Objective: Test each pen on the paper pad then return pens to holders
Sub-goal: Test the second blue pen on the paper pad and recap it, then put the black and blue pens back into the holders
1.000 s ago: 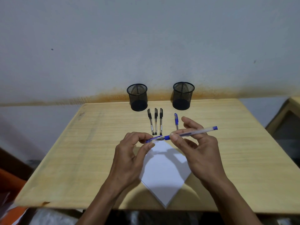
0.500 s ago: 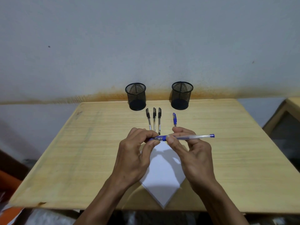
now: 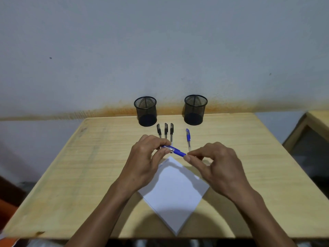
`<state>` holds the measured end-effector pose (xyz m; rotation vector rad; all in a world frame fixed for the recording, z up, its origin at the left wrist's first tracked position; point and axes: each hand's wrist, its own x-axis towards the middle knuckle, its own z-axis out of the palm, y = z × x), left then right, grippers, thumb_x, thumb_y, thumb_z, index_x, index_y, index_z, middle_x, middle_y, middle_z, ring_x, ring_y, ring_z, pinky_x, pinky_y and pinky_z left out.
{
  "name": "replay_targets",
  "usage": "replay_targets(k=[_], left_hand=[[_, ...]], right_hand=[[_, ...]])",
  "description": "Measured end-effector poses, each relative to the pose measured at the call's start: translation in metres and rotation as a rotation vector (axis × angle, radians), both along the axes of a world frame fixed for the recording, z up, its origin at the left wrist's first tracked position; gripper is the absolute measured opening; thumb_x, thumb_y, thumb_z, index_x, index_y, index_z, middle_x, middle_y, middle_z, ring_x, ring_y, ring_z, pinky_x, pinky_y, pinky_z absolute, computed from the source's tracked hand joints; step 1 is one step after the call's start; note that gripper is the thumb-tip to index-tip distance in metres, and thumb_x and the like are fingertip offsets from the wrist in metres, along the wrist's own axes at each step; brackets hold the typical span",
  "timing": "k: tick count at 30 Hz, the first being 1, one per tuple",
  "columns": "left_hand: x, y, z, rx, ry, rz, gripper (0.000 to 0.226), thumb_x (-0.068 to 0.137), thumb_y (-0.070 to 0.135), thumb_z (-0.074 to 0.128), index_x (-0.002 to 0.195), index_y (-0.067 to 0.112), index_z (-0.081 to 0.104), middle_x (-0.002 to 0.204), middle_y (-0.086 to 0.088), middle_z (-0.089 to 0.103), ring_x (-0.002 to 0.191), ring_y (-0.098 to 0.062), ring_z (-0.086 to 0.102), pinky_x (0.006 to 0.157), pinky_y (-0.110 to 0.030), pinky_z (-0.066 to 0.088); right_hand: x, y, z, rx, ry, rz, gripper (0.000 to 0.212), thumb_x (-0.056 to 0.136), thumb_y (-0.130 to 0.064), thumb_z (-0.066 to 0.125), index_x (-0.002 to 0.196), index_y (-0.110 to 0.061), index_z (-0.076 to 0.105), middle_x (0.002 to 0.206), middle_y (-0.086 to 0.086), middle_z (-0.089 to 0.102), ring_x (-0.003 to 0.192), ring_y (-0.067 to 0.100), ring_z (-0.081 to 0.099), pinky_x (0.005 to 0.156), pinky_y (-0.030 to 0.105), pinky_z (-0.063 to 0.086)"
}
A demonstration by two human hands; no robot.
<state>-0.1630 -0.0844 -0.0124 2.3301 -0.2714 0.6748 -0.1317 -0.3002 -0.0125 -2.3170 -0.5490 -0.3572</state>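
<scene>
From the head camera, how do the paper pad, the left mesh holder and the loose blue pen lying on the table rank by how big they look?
1. paper pad, clearly largest, though it is also nearest the camera.
2. left mesh holder.
3. loose blue pen, a thin sliver; its lower end runs behind the right hand.

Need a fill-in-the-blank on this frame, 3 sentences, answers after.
1. Both mesh holders, left and right, hold ____ pens.
2. The number of black-capped pens lying on the table is ____.
3. The left hand and right hand together hold one pen with a ____ cap, above the paper pad.

Answers: no; three; blue
</scene>
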Motion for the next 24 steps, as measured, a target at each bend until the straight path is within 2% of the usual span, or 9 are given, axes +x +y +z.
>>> replay_targets(k=[2,4,7,9,12,16,19,21,24], left_hand=[[0.005,-0.001,-0.002,0.03,-0.005,-0.002,0.016,0.092,0.023,0.064,0.104,0.019,0.073,0.096,0.011,0.067,0.092,-0.011,0.057,0.08,-0.029,0.047],[0.011,-0.001,-0.004,0.043,0.008,0.003,0.021,0.093,0.023,0.067,0.114,0.02,0.071,0.105,0.011,0.067,0.1,-0.01,0.057,0.086,-0.028,0.048],[0.018,0.001,-0.009,0.011,0.045,0.058,0.044,0.09,0.026,0.074,0.132,0.021,0.062,0.123,0.012,0.061,0.115,-0.006,0.053,0.096,-0.009,0.037],[0.023,0.005,-0.014,-0.011,0.077,0.105,0.045,0.09,0.031,0.074,0.133,0.021,0.061,0.128,0.009,0.061,0.12,-0.007,0.052,0.1,-0.017,0.038],[0.027,0.01,-0.022,-0.037,0.136,0.154,0.042,0.091,0.04,0.07,0.128,0.021,0.063,0.127,0.01,0.06,0.119,-0.009,0.054,0.099,-0.026,0.042],[0.031,0.014,-0.029,-0.052,0.191,0.206,0.041,0.09,0.039,0.071,0.126,0.02,0.065,0.124,0.012,0.06,0.12,-0.011,0.053,0.098,-0.027,0.04],[0.034,0.016,-0.032,-0.052,0.231,0.229,0.043,0.091,0.041,0.069,0.128,0.02,0.063,0.128,0.011,0.059,0.122,-0.012,0.052,0.101,-0.031,0.041],[0.038,0.016,-0.033,-0.038,0.251,0.249,0.047,0.091,0.044,0.068,0.131,0.02,0.06,0.133,0.007,0.058,0.126,-0.014,0.05,0.104,-0.036,0.04],[0.046,0.014,-0.034,0.013,0.287,0.311,0.061,0.091,0.051,0.065,0.14,0.018,0.052,0.142,0.003,0.054,0.133,-0.017,0.043,0.108,-0.037,0.035]], right_hand=[[0.003,0.005,-0.007,-0.089,-0.024,-0.009,0.013,0.088,-0.043,0.074,0.088,-0.032,0.08,0.08,-0.013,0.073,0.09,0.016,0.058,0.073,0.036,0.047],[0.009,0.008,-0.017,-0.046,-0.018,-0.019,0.011,0.087,-0.037,0.076,0.084,-0.027,0.078,0.084,-0.011,0.069,0.097,0.017,0.054,0.076,0.037,0.045],[0.031,0.012,-0.031,0.036,0.036,-0.206,0.016,0.086,-0.033,0.077,0.075,-0.022,0.074,0.093,-0.012,0.056,0.106,0.019,0.049,0.082,0.036,0.043],[0.049,0.015,-0.033,0.056,0.152,-0.38,0.021,0.088,-0.032,0.072,0.07,-0.023,0.066,0.097,-0.011,0.052,0.113,0.02,0.047,0.088,0.035,0.039],[0.075,0.022,-0.038,-0.041,0.237,-0.516,0.02,0.089,-0.032,0.068,0.071,-0.023,0.065,0.107,-0.005,0.059,0.12,0.024,0.047,0.094,0.038,0.04],[0.094,0.033,-0.048,-0.204,0.274,-0.559,0.024,0.091,-0.036,0.064,0.087,-0.016,0.076,0.117,0.002,0.062,0.121,0.026,0.046,0.096,0.041,0.039],[0.095,0.037,-0.05,-0.26,0.247,-0.587,0.028,0.092,-0.04,0.062,0.09,-0.017,0.078,0.117,0.003,0.062,0.12,0.026,0.046,0.096,0.042,0.038],[0.093,0.036,-0.048,-0.27,0.228,-0.594,0.034,0.092,-0.047,0.059,0.091,-0.018,0.077,0.118,0.002,0.061,0.12,0.026,0.045,0.097,0.042,0.037],[0.087,0.034,-0.042,-0.217,0.203,-0.563,0.044,0.09,-0.058,0.055,0.105,-0.022,0.075,0.122,-0.001,0.058,0.125,0.024,0.041,0.1,0.043,0.033]])
